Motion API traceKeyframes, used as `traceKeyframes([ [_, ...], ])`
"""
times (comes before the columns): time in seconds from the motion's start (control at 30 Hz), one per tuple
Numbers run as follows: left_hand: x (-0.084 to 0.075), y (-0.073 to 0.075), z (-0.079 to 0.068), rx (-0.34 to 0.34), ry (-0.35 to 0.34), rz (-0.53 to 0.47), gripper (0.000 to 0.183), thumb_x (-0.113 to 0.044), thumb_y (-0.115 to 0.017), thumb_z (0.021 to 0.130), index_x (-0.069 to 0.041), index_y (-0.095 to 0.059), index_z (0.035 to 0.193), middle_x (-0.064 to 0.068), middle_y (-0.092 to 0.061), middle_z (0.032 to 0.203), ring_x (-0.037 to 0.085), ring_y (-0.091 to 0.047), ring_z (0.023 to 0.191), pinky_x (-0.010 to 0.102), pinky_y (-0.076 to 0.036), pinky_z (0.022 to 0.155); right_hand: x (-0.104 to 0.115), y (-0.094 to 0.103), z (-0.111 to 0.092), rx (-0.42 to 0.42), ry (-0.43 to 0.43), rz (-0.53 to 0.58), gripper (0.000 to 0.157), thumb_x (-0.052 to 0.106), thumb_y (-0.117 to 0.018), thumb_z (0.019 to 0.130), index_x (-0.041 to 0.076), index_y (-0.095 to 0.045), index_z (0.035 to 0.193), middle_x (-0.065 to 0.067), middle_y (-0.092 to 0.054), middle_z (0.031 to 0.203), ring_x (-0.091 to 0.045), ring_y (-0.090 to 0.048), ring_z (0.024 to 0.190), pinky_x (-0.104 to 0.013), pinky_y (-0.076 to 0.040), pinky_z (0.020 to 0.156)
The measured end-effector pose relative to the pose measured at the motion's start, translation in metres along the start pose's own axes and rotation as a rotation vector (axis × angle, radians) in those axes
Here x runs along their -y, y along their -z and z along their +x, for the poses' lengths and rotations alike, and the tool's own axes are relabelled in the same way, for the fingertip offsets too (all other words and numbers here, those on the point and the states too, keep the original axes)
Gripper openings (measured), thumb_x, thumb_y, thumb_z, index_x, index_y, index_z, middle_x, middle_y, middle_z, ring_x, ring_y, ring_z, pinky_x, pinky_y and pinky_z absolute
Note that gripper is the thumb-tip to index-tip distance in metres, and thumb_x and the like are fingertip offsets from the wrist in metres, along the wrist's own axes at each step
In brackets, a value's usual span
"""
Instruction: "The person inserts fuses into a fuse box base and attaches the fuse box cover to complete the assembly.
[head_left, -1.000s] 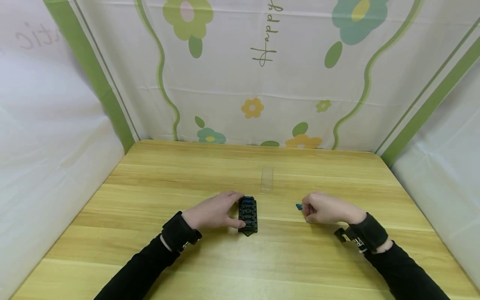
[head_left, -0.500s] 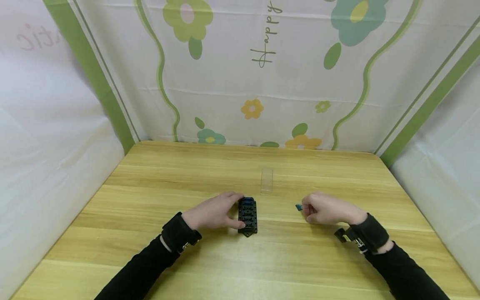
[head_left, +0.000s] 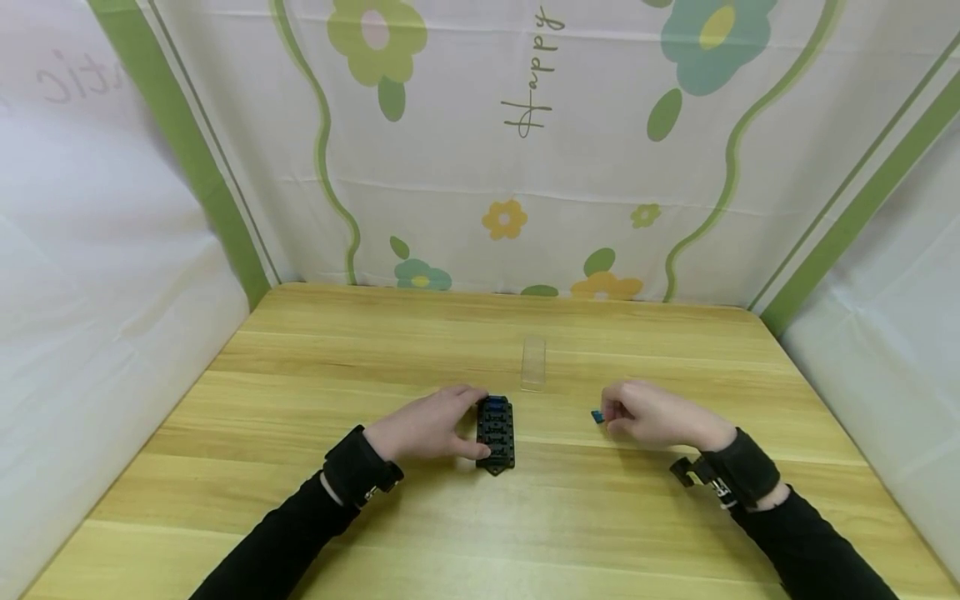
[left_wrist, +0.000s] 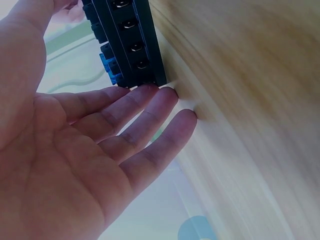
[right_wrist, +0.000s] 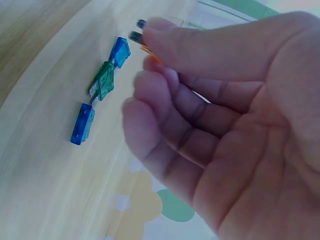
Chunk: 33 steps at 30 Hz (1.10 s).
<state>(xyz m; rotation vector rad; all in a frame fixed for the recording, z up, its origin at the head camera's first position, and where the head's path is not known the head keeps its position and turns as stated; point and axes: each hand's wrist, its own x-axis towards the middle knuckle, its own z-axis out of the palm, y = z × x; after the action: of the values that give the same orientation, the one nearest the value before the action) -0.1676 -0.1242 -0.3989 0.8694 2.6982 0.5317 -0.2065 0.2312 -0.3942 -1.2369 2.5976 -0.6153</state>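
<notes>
A black fuse box (head_left: 496, 433) lies on the table, its length running away from me. My left hand (head_left: 432, 423) holds it between the thumb at the near end and the fingertips at the far end. At that far end a blue blade fuse (left_wrist: 107, 67) sits in the box. To the right, my right hand (head_left: 654, 414) pinches a small orange blade fuse (right_wrist: 151, 53) between thumb and index finger, its two dark prongs sticking out. Beside those fingers lie a green blade fuse (right_wrist: 104, 81) and two blue ones, in a row on the tabletop.
A clear plastic cover (head_left: 533, 364) lies beyond the fuse box, slightly to its right. The wooden table (head_left: 360, 333) ends at a white flowered cloth (head_left: 450, 150) hanging behind it. More cloth hangs at both sides.
My right hand has shifted very slightly up and left beside the loose fuses. The left hand and the fuse box have stayed in place.
</notes>
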Motion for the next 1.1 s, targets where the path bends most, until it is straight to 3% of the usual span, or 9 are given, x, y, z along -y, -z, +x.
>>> traceKeyframes([
  [0.2,-0.0002,0.0000,0.0002,-0.002,-0.003,0.008,0.090,-0.062,-0.061,0.083,-0.009,-0.032,0.149,0.010,-0.036,0.146,0.024,-0.037,0.132,0.035,-0.032,0.104,0.0024,0.0014,0.0022,-0.087,0.042,-0.019,0.013,0.003,-0.067,0.087,0.013,-0.060,0.084,0.006,-0.054,0.074,-0.006,-0.045,0.059,-0.022,-0.041,0.052],
  [0.5,0.0001,-0.0003,0.0004,0.002,0.002,0.006,0.091,-0.063,-0.060,0.083,-0.008,-0.031,0.149,0.010,-0.035,0.147,0.025,-0.036,0.132,0.036,-0.032,0.104,0.0021,0.0019,0.0043,-0.121,0.028,-0.031,0.007,0.004,-0.069,0.086,0.008,-0.065,0.091,0.005,-0.057,0.079,-0.006,-0.049,0.063,-0.022,-0.043,0.055],
  [0.73,0.0015,-0.0016,0.0016,0.002,0.000,0.006,0.091,-0.064,-0.060,0.082,-0.009,-0.031,0.149,0.010,-0.035,0.147,0.024,-0.036,0.132,0.035,-0.031,0.104,0.0008,0.0013,0.0058,-0.166,0.048,-0.083,0.010,0.003,-0.070,0.084,0.011,-0.067,0.089,0.006,-0.059,0.084,-0.004,-0.050,0.068,-0.022,-0.044,0.058],
  [1.1,0.0008,-0.0010,0.0008,0.003,0.002,-0.004,0.091,-0.063,-0.061,0.083,-0.009,-0.031,0.149,0.009,-0.035,0.147,0.024,-0.036,0.132,0.035,-0.031,0.104,0.0000,0.0006,0.0070,-0.189,0.059,-0.077,0.011,0.007,-0.071,0.085,0.016,-0.063,0.087,0.009,-0.055,0.077,-0.003,-0.047,0.062,-0.020,-0.041,0.053],
])
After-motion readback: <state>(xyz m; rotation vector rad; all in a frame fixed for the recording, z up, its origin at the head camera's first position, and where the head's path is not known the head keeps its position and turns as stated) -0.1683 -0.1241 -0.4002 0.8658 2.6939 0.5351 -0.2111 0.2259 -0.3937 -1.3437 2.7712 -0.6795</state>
